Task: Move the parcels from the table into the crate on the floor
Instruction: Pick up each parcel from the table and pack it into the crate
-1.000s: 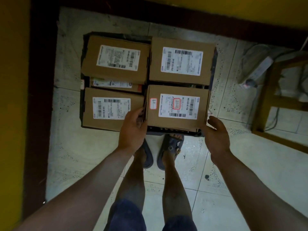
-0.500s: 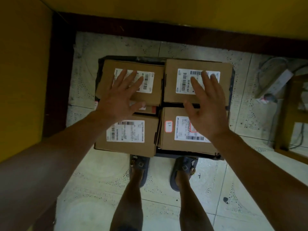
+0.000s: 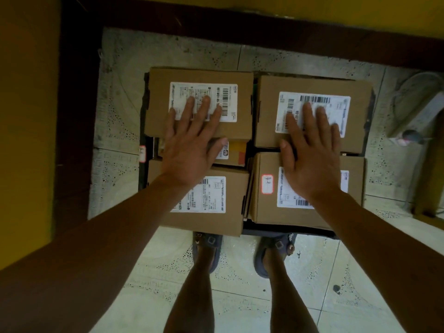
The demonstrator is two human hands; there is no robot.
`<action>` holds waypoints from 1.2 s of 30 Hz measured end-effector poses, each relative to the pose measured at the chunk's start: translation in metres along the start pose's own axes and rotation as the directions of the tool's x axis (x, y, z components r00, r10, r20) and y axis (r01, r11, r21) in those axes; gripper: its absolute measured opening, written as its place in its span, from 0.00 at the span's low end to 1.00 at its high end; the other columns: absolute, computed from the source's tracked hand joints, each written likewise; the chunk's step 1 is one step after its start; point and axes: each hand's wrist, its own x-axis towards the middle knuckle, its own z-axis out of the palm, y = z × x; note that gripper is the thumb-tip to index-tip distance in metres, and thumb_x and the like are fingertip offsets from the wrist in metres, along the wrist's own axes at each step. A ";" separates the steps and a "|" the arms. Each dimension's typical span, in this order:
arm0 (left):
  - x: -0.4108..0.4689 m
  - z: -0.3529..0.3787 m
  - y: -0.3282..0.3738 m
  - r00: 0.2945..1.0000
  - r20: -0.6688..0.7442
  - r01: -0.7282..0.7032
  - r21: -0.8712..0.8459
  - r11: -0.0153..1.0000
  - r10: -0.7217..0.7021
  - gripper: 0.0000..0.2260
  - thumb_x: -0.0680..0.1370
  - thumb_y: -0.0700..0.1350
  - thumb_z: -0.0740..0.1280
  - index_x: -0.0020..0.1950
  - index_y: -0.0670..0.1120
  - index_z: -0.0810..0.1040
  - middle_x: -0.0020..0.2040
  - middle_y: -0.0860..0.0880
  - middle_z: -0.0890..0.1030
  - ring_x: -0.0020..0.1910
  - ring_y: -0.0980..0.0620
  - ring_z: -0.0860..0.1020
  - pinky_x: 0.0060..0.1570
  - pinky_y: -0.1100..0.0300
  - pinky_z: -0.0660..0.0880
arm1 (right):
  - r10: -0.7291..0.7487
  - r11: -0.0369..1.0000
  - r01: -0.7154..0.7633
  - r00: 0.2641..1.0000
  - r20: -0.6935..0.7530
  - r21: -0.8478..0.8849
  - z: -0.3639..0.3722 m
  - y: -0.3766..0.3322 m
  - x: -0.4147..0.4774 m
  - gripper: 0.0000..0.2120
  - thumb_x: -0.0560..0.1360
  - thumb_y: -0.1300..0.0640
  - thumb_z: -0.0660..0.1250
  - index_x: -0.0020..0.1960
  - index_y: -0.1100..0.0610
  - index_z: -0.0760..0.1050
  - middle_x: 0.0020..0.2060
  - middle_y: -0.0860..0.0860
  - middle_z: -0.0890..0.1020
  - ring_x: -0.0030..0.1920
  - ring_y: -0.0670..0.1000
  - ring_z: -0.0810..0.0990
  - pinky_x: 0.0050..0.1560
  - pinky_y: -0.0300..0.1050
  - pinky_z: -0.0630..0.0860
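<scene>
A dark crate (image 3: 288,230) stands on the tiled floor, filled with several brown cardboard parcels carrying white labels. On top lie a far-left parcel (image 3: 242,104), a far-right parcel (image 3: 266,111), a near-left parcel (image 3: 234,207) and a near-right parcel (image 3: 264,207) with a red-framed sticker. A lower parcel (image 3: 236,152) shows in the gap on the left. My left hand (image 3: 189,145) is flat, fingers spread, over the far-left parcel. My right hand (image 3: 310,152) is flat, fingers straight, across the two right parcels. Neither hand holds anything.
My feet in dark sandals (image 3: 207,248) stand just in front of the crate. Yellow walls with a dark skirting (image 3: 74,116) close the left and far sides. A white power strip with cables (image 3: 418,116) and a wooden frame leg (image 3: 430,195) lie to the right.
Both hands let go of the near-right parcel's sides, rose and spread flat over the top parcels. Since half a second ago they have barely shifted, and the view came closer.
</scene>
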 end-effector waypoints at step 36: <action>-0.108 0.016 -0.013 0.886 0.220 -0.431 0.066 0.900 0.409 0.44 0.72 0.74 0.53 0.80 0.47 0.56 0.80 0.43 0.52 0.79 0.40 0.51 0.76 0.38 0.43 | 0.167 0.985 -0.162 0.983 -0.071 0.067 0.027 -0.043 -0.094 0.30 0.82 0.41 0.48 0.79 0.54 0.54 0.79 0.58 0.54 0.79 0.60 0.48 0.76 0.60 0.43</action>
